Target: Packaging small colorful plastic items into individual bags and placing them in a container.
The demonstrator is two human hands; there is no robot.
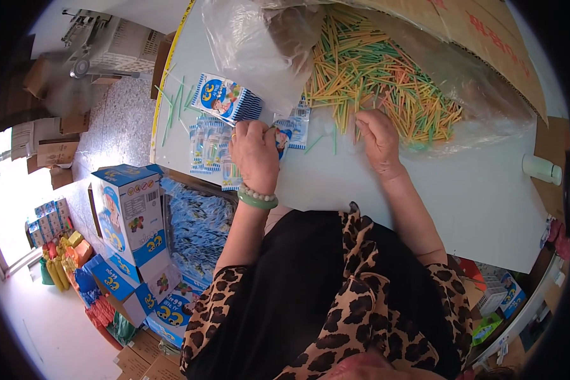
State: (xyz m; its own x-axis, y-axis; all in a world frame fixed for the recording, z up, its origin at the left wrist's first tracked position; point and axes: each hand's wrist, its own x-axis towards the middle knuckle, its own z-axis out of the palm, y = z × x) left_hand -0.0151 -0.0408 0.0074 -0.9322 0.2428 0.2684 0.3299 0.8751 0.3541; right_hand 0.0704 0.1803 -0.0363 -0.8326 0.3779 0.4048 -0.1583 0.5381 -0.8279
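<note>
My left hand (256,155), with a ring, a bead bracelet and a green bangle, is closed on the edge of a small blue-and-white printed packet (283,140). Beside it on the white table lie several see-through packets (208,144) with blue-striped ends, and a stack of printed packets (225,96) sits just beyond. My right hand (381,140) is pinched at the near edge of a big heap of thin yellow, green and orange sticks (373,76). A few sticks show by its fingertips; whether they are gripped is partly hidden.
A cardboard box (487,38) lined with transparent plastic (259,44) holds the heap. Loose green sticks (172,114) lie at the table's left edge. Below left are printed blue cartons (130,202) and a container full of blue packets (199,228). A white cylinder (541,169) stands far right.
</note>
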